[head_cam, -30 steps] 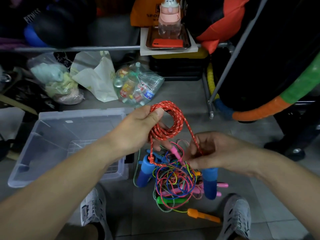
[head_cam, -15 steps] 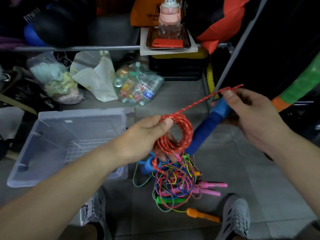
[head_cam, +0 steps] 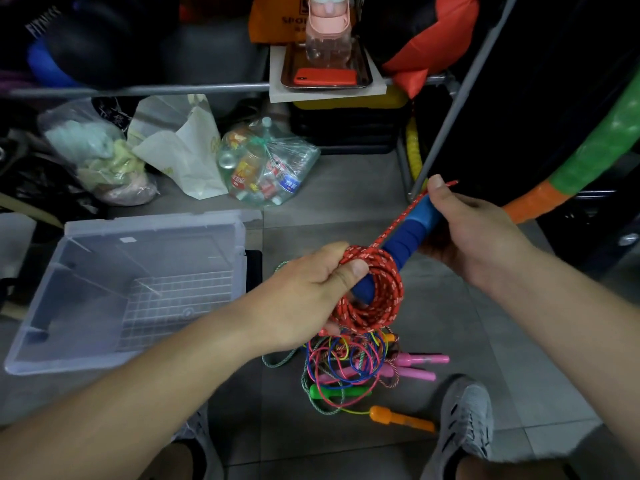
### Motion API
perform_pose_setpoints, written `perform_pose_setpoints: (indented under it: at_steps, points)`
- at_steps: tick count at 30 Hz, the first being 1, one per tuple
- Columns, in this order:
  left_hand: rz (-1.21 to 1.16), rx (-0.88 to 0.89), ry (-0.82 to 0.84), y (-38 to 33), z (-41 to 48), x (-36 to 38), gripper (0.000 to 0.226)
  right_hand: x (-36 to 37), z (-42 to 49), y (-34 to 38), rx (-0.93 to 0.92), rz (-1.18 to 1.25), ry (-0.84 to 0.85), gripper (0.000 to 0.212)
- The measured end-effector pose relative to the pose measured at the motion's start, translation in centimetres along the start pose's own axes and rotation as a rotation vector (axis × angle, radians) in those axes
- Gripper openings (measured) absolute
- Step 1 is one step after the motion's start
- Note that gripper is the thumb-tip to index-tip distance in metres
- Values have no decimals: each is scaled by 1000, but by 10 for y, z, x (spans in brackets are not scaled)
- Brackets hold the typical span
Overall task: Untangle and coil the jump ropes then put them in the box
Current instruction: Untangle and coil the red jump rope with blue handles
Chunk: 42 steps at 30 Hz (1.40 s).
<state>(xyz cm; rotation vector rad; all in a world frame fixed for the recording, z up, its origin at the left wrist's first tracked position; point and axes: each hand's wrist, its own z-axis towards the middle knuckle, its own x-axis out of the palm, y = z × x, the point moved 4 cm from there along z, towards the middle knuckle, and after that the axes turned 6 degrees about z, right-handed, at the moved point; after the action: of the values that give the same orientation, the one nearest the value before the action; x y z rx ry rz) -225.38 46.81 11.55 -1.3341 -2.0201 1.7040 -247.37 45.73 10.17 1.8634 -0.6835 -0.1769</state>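
My left hand [head_cam: 311, 292] pinches a coil of red speckled jump rope [head_cam: 384, 299] above the floor. A blue foam handle [head_cam: 408, 233] of that rope pokes through the coil. My right hand [head_cam: 471, 230] grips the handle's upper end together with a straight stretch of red rope that runs up from the coil. Below the coil lies a tangled pile of jump ropes [head_cam: 349, 365] in pink, blue, yellow and green, with pink, green and orange handles. A clear plastic box [head_cam: 145, 223] stands open on the floor to the left.
Plastic bags [head_cam: 114, 157] and a bag of bottles [head_cam: 266, 171] lie behind the box. A metal rack leg [head_cam: 446, 123] slants at the right. A tray with a red phone [head_cam: 325, 77] and a pink bottle sits on a shelf. My shoes [head_cam: 464, 420] flank the pile.
My right hand lifted the blue handle and rope end off the pile, swung up to the right, then came down closer to the coil. The handle now passes through the coil.
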Motion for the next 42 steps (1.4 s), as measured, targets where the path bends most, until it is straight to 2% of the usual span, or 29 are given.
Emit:
perform_pose_setpoints:
  at_steps: [3, 9, 12, 17, 19, 21, 24, 26, 28, 30, 33, 36, 42]
  points:
    - [-70, -7, 42, -2, -1, 0, 31, 0, -1, -5, 45, -12, -11, 33]
    - [-425, -33, 109, -11, -4, 4, 30, 5, -5, -15, 154, -23, 52, 27]
    - [-448, -17, 143, -10, -5, 7, 34, 7, -6, -29, 183, -86, 74, 29]
    - [-408, -28, 149, -6, -2, 8, 34, 7, -6, -26, 99, -88, -71, 53]
    - [-343, -2, 95, -3, 1, 8, 30, 14, -14, -25, 168, 0, 0, 58]
    - [-307, -10, 28, -1, 5, 5, 21, 24, -29, -26, 232, -12, 118, 63]
    - [-366, -38, -104, -1, 10, -5, 16, 35, -56, -21, 149, -171, 253, 72]
    - [-311, -9, -192, -2, 12, -13, 17, 38, -72, -13, -24, -328, 321, 65]
    - [-222, 9, -238, -2, 12, -16, 20, 41, -80, -10, -119, -419, 400, 47]
    - [-162, 21, -249, 1, 14, -17, 21, 41, -79, -13, -119, -422, 424, 34]
    - [-122, 22, -238, 2, 15, -14, 23, 38, -74, -16, -62, -363, 431, 28]
    - [-135, 15, -240, 2, 15, -14, 23, 40, -74, -13, -74, -347, 454, 26]
    - [-248, -4, -230, 0, 13, -13, 31, 41, -72, -15, -10, -163, 494, 29]
